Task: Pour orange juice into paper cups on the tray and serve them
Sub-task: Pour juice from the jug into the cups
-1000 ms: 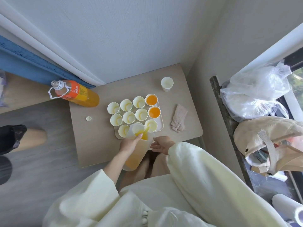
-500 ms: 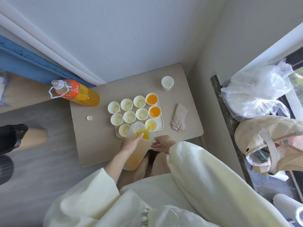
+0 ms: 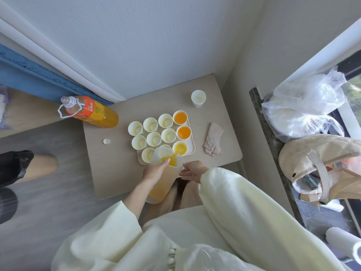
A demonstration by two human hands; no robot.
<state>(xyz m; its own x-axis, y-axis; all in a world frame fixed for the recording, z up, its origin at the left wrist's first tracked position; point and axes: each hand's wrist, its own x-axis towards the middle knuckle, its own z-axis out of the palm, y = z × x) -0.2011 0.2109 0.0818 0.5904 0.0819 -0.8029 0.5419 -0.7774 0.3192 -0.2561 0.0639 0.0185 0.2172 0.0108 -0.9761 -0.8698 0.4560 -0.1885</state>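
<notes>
My left hand (image 3: 154, 170) grips a translucent plastic jug (image 3: 164, 184) of orange juice, tilted toward the tray (image 3: 192, 148). Juice streams from its spout into the near right paper cup (image 3: 180, 148), which holds some juice. Two cups behind it (image 3: 183, 132) (image 3: 180, 117) are full of juice. Several other paper cups on the tray look nearly empty, among them one at the far left (image 3: 135, 128). My right hand (image 3: 192, 171) rests at the table's near edge beside the jug, fingers relaxed, holding nothing.
An orange juice bottle (image 3: 91, 113) lies on the table's far left corner, its white cap (image 3: 106, 141) loose nearby. A lone paper cup (image 3: 198, 98) stands at the back right. A folded cloth (image 3: 214, 138) lies right of the tray. Bags crowd the ledge (image 3: 273, 145) at right.
The jug stays tilted and keeps pouring; the juice level in the near right cup has risen. Both hands hold about the same place.
</notes>
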